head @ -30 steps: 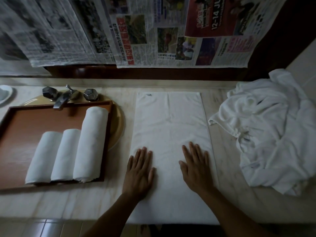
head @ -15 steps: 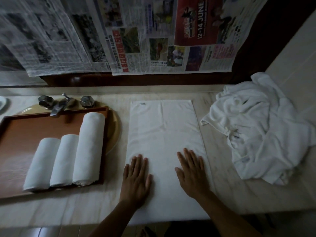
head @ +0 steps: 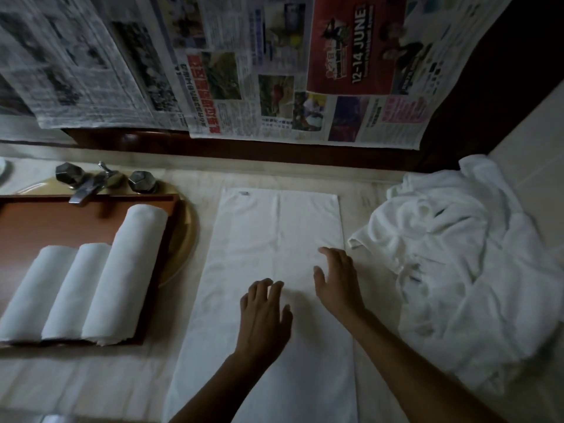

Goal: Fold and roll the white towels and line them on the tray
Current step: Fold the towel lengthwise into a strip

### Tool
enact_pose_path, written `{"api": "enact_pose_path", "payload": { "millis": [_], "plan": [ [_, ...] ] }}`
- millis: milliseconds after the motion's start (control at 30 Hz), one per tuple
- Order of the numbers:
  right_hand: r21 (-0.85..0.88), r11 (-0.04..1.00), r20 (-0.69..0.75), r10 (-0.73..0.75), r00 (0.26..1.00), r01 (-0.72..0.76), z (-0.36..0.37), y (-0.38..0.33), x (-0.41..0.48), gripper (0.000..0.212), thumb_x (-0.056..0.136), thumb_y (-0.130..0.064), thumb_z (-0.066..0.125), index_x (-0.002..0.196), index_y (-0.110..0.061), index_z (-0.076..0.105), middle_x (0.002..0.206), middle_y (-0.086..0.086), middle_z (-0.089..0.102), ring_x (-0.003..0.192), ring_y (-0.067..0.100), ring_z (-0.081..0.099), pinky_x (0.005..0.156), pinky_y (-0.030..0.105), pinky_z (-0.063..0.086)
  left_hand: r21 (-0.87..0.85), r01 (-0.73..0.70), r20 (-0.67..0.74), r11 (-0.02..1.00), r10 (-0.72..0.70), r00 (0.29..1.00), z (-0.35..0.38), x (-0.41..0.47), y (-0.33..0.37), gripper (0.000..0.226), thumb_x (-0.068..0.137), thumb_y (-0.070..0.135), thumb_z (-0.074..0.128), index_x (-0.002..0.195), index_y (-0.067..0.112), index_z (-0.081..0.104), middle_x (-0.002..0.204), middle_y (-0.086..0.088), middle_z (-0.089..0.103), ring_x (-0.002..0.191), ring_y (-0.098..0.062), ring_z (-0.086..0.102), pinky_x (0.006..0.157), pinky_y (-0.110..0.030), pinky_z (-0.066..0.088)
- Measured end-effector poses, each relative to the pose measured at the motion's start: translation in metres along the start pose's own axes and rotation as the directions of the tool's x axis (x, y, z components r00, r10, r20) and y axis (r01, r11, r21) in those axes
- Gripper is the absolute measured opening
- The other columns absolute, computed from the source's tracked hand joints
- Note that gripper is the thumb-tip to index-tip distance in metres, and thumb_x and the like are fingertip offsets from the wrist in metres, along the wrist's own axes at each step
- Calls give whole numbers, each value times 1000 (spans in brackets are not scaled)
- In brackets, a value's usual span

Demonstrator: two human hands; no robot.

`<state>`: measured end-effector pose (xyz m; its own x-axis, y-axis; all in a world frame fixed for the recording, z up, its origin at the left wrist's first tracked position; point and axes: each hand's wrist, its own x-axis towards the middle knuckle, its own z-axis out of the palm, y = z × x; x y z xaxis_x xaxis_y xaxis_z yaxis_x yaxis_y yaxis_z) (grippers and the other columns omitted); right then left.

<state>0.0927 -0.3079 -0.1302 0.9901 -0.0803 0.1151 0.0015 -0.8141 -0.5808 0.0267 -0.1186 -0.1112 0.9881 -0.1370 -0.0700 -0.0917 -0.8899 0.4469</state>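
Left hand and right hand are bare, like the 2 forearms.

Head-worn, down onto counter, seemingly close.

Bare desk runs between the tray and the flat towel; the towel heap crowds its right edge.

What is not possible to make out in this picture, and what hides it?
Head view:
- Tray: left part cut off by the frame edge.
- Sink: mostly hidden under the tray.
- Pile: crumpled, so its towels cannot be counted.
- Flat towel: near end cut off at the bottom; tag too small to read.
- Left hand, right hand: blurred; touching the flat towel or above it, cannot tell.
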Motion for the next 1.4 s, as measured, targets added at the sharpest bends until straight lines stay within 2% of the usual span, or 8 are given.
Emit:
{"api": "enact_pose_path", "payload": {
  "millis": [333, 667, 800, 900, 1067, 1167, 1267, 1400],
  "plan": [
    [-141, 984, 168, 131, 977, -108, -20, 50, 183, 54, 103, -23, 54, 150, -6, 36, 148, 18, 43, 135, 36, 45, 110, 46, 41, -88, 69, 111, 994, -59, 992, 36, 44, 100, 56, 104, 42, 47, 154, 22, 37, 156, 1, 37, 144, -21, 31, 120, -37, 30],
    [-196, 976, 311, 149, 939, -90, -28, 61, 250, 22, 95, -21, 63, 105, -2, 67, 113, 18, 67, 107, 36, 62, 92, 38, 51, 42, 39, 62, 998, -42, 997, 68, 55, 116, 44, 93, 45, 33, 127, 24, 53, 134, 0, 50, 120, -27, 50, 96, -42, 48],
    [-15, 979, 328, 195, 924, -201, -51, 64, 264, 10, 88, -20, 59, 94, -16, 66, 88, 12, 73, 83, 29, 70, 79, 41, 59, 69, 111, 64, 991, -116, 991, 69, 60, 134, 43, 83, 58, 46, 98, 21, 60, 105, -3, 60, 96, -29, 57, 75, -45, 53],
    [106, 968, 322, 182, 929, -227, -61, 67, 267, 8, 90, -18, 57, 88, -25, 60, 82, 8, 71, 73, 24, 71, 72, 39, 59, 101, 125, 107, 987, -135, 985, 70, 65, 144, 30, 74, 42, 48, 90, 20, 60, 96, -3, 58, 88, -30, 57, 66, -44, 49],
    [381, 829, 455, 217, 864, -409, -71, 59, 262, 21, 95, -3, 55, 95, -17, 71, 91, 16, 71, 76, 21, 68, 72, 33, 55, -110, 154, 106, 982, -142, 984, 48, 66, 140, 20, 88, 16, 41, 99, 16, 57, 107, -1, 53, 101, -23, 50, 80, -35, 40],
    [502, 785, 484, 93, 870, -363, -71, 41, 259, 29, 92, 5, 61, 103, -19, 73, 105, 11, 72, 95, 21, 70, 81, 30, 55, -378, 219, 101, 900, -195, 976, 22, 62, 125, 9, 100, 21, 55, 107, 17, 59, 116, 4, 50, 106, -13, 43, 85, -18, 34],
    [580, 769, 414, 5, 910, -268, -58, 13, 255, 24, 93, -4, 68, 100, -25, 75, 99, 0, 76, 97, 16, 72, 87, 29, 56, -560, 255, 77, 789, -257, 963, -9, 56, 97, 9, 100, 28, 62, 95, 21, 64, 97, 12, 53, 88, -4, 52, 74, -7, 37],
    [523, 846, 273, -58, 960, -98, -22, -26, 261, 14, 91, -21, 77, 105, -23, 76, 97, -4, 74, 88, 6, 67, 82, 18, 52, -772, 355, 215, 527, -309, 927, -47, 49, 54, 29, 97, 42, 56, 87, 16, 64, 86, -5, 69, 84, -24, 69, 79, -49, 60]
  ]
}}
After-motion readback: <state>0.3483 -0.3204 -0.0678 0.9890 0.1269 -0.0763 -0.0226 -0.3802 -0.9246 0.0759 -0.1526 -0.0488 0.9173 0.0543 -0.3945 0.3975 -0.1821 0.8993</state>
